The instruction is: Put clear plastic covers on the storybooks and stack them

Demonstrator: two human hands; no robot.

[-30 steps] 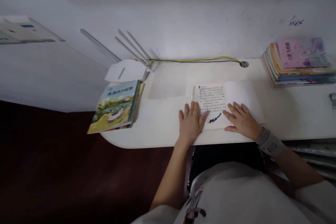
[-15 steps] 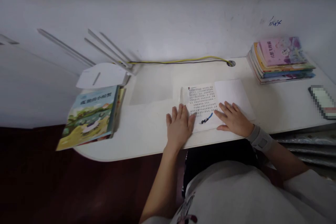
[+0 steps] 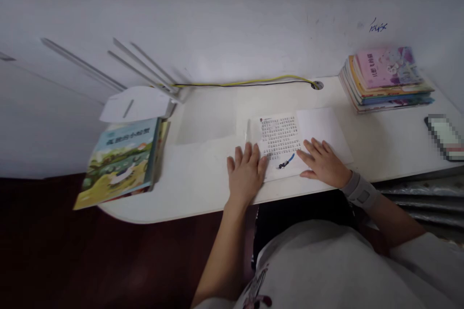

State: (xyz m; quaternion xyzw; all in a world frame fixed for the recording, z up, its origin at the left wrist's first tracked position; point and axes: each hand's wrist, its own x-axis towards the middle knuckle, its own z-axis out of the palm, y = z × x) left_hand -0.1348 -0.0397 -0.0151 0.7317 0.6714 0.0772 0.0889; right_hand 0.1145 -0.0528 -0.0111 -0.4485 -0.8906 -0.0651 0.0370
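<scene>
Left hand (image 3: pixel 245 172) flat on bench (image 3: pixel 384 149), fingers spread, grip open, thumb side touching edge of printed text sheet (image 3: pixel 280 137). Right hand (image 3: pixel 323 164) open too, fingertips on sheet's lower right, just below blank white paper (image 3: pixel 324 128). Neither hand holding anything. Picture book (image 3: pixel 118 159) well left; book stack (image 3: pixel 386 79) well right.

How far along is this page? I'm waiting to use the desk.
Done: the printed page already lies open and flat on the white desk. In hand: the left hand and right hand rest flat at its lower edges, holding nothing. Left: the picture book and stacked books lie untouched, so I cannot tell how much remains.
</scene>
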